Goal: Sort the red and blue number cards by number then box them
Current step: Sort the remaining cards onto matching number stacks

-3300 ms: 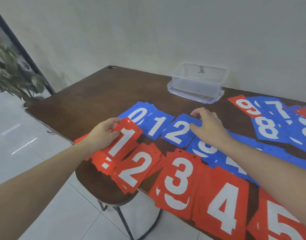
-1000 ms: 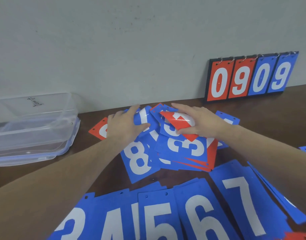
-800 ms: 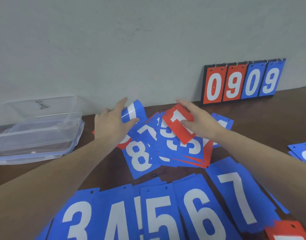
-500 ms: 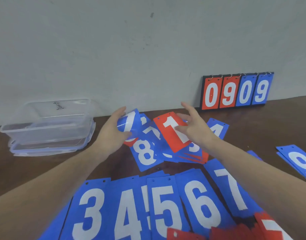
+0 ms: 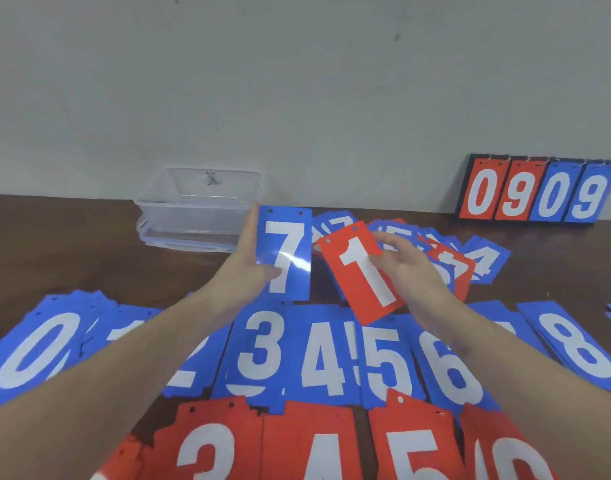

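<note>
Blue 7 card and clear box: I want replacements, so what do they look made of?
Blue number 7 card: probably thin glossy plastic or laminate; glare streaks across it, and it stays flat while held. Clear rectangular box: see-through, slightly frosted plastic; the wall shows through it.

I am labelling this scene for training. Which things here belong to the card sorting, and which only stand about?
Job:
blue number 7 card, in left hand
red number 1 card, in right hand
sorted blue rows
sorted red rows
unsorted pile
clear plastic box

Lying about:
flip scoreboard reading 0909
</note>
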